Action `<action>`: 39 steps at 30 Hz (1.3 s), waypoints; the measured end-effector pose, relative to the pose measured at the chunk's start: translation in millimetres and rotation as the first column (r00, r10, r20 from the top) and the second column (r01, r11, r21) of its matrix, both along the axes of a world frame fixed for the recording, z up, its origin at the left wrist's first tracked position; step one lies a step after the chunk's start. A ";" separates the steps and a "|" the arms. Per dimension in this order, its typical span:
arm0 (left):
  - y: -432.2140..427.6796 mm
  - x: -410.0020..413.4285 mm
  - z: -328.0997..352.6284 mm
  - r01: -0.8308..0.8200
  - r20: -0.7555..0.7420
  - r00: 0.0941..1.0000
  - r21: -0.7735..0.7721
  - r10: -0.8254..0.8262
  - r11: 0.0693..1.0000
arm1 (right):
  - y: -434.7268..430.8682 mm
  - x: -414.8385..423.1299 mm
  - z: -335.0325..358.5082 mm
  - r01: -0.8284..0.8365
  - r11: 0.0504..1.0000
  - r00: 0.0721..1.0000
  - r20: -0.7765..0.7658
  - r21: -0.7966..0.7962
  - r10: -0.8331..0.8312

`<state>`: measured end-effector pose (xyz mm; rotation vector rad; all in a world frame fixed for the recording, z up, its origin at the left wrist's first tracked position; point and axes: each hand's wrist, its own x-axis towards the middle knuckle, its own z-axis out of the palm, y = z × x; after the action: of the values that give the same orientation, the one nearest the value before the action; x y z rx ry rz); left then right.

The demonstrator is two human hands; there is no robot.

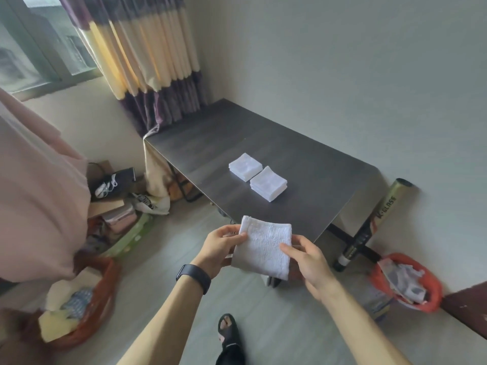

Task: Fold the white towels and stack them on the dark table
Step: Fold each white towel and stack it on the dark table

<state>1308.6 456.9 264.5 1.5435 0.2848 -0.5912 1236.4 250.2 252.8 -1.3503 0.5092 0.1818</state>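
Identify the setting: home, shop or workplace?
Probably a lived-in room at home: a striped curtain at a window, a green basket of household clutter on the floor, and a dark table against the wall.

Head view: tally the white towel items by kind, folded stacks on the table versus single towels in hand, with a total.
Folded stacks on the dark table: 2, the far stack and the near stack
Held towel, gripped by the left hand and the right hand: 1
Total: 3

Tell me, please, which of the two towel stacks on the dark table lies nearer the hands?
The right-hand stack; the left-hand stack lies beyond it, farther from the held towel.
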 end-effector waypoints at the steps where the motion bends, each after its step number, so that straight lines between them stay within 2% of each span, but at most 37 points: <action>1: -0.8 18.2 -5.1 0.007 -0.009 1.000 0.003 -0.007 1.000 | -0.5 17.6 -4.1 0.009 1.000 1.000 -0.010 -0.009 -0.009; 5: -1.0 103.8 -25.1 0.041 -0.038 0.998 -0.002 -0.041 0.999 | 3.6 98.5 -29.4 0.053 0.998 0.997 -0.052 -0.022 -0.054; 11: 3.1 274.4 -64.3 0.159 -0.074 0.985 0.074 -0.153 0.985 | 24.5 250.9 -80.2 0.131 0.985 0.982 -0.119 -0.111 -0.144; 18: 3.0 450.7 -104.3 0.319 -0.143 0.945 0.209 -0.294 0.924 | 49.7 393.6 -115.2 0.236 0.957 0.917 -0.287 -0.168 -0.277; 22: -10.1 522.0 -137.5 0.380 -0.152 0.924 0.277 -0.350 0.883 | 48.1 458.7 -138.3 0.288 0.931 0.881 -0.319 -0.223 -0.349; 30: -43.1 598.2 -189.0 0.456 -0.133 0.889 0.355 -0.439 0.816 | 35.7 533.3 -180.4 0.325 0.850 0.796 -0.365 -0.414 -0.483; 39: -53.3 616.3 -218.7 0.526 -0.159 0.846 0.414 -0.510 0.743 | 39.2 546.7 -196.4 0.251 0.805 0.747 -0.421 -0.538 -0.514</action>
<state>1924.9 403.6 45.8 2.0825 -0.0015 -1.0489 1783.0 289.4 56.4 -1.6016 1.3965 0.0983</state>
